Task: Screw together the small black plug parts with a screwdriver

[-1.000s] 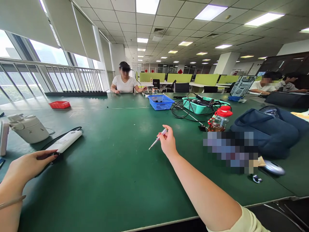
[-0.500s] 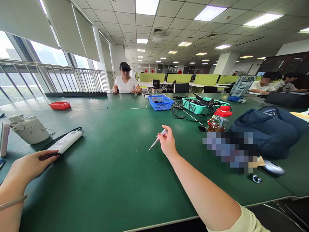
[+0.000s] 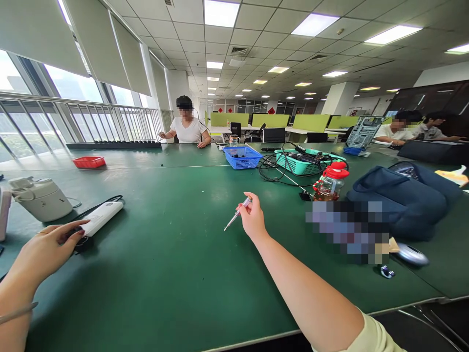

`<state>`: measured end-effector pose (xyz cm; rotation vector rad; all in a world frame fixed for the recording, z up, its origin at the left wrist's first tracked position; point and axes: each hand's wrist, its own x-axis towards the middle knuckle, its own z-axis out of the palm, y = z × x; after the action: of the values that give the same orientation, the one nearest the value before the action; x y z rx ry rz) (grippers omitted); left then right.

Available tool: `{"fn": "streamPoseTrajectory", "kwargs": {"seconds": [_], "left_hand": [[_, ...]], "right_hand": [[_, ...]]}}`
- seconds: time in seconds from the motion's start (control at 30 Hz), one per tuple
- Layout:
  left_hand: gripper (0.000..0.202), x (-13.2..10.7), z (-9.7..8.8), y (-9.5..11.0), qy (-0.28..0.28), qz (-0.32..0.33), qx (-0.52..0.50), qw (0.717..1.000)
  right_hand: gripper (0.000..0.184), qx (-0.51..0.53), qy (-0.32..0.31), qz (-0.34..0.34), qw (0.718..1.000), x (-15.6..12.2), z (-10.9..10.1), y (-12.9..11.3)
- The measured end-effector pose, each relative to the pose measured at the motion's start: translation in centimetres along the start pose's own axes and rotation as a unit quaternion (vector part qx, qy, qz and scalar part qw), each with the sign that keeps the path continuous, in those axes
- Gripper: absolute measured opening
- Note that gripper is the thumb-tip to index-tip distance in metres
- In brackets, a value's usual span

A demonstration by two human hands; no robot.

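Observation:
My right hand (image 3: 252,216) is closed around the clear handle of a slim screwdriver (image 3: 233,217), its metal tip pointing down and left above the green table. To the left lies a long white bar, likely a power strip (image 3: 103,217), with a black cord running beside it. My left hand (image 3: 51,249) is at the bar's near end, thumb and fingers around a black piece that looks like a plug (image 3: 81,240). The fingers hide much of that piece, so I cannot tell whether it sits in the bar.
A white bottle (image 3: 42,200) lies at the left. Beyond are a red tray (image 3: 88,162), a blue basket (image 3: 242,159) and a green basket (image 3: 298,166) with cables. A red-lidded jar (image 3: 331,183) and navy bag (image 3: 403,200) stand right. A person (image 3: 188,128) sits opposite.
My left thumb and fingers have spread a little around the black piece, with the index finger now reaching over the bar's end. My right hand and the screwdriver have hardly moved.

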<state>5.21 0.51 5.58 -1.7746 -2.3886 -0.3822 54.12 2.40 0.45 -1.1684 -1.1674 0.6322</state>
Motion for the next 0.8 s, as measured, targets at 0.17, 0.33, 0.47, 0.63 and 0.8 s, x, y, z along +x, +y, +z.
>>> {"fn": "streamPoseTrajectory", "kwargs": {"seconds": [0.17, 0.33, 0.47, 0.63, 0.8], "left_hand": [[0.055, 0.1, -0.3, 0.3, 0.014, -0.033, -0.001, 0.999], [0.054, 0.3, -0.1, -0.2, 0.002, -0.057, -0.018, 0.998], [0.055, 0.3, 0.2, -0.4, 0.010, -0.031, -0.026, 0.999], [0.053, 0.6, 0.6, -0.9, 0.004, -0.030, -0.016, 0.999], [0.066, 0.8, 0.6, -0.9, -0.044, -0.074, 0.009, 0.996]], "right_hand": [[0.040, -0.004, -0.004, 0.004, 1.000, -0.1, 0.0, -0.1], [0.039, 0.000, -0.005, -0.001, 1.000, 0.0, 0.0, 0.1], [0.039, -0.006, -0.005, -0.004, 1.000, 0.0, 0.0, 0.2], [0.039, -0.009, -0.004, -0.003, 1.000, -0.1, -0.1, 0.1], [0.039, -0.006, -0.002, -0.005, 1.000, -0.1, 0.0, 0.1]]}}
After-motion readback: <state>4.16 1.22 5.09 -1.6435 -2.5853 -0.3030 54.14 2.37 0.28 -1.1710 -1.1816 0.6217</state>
